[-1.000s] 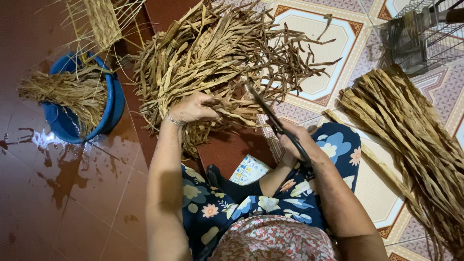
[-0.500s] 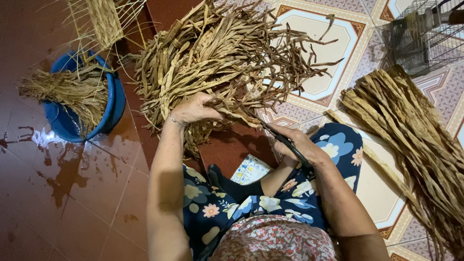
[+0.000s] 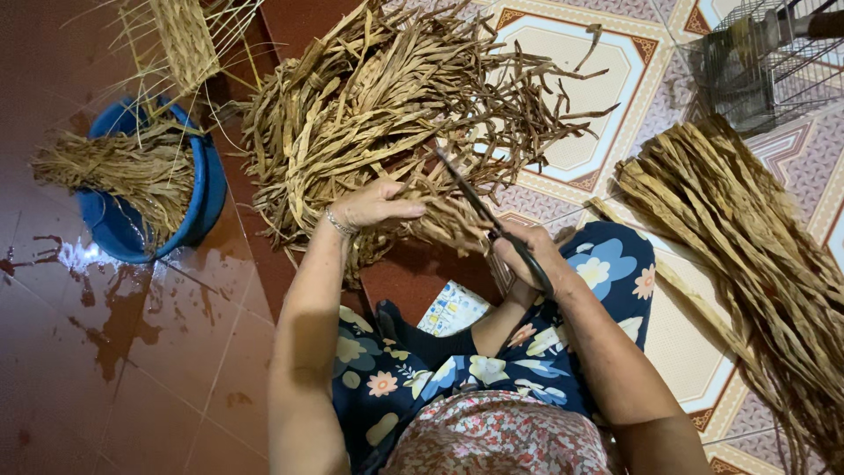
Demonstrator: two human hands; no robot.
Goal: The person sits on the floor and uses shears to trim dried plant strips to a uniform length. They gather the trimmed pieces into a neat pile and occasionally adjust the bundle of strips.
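Wet red tile floor [image 3: 132, 387] bears a blue basin [image 3: 132, 237], a heap of dried leaf strips [image 3: 369, 114], a second bundle [image 3: 747, 237] and a wire cage [image 3: 774, 62].

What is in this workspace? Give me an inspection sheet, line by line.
Surface: red-brown tiled floor with wet patches on the left; patterned pale tiles on the right.
Job's things: large heap of dried tan plant strips; black-handled scissors, blades pointing into the heap.
Clutter: round blue plastic basin holding a bundle of dried fibres; second long bundle of dried strips; partly woven straw piece.
Grippers: left hand rests on the heap; right hand holds the scissors.
Cables: nothing seen.
Surroundings: wire cage at top right; the person sits on the floor in floral clothing.
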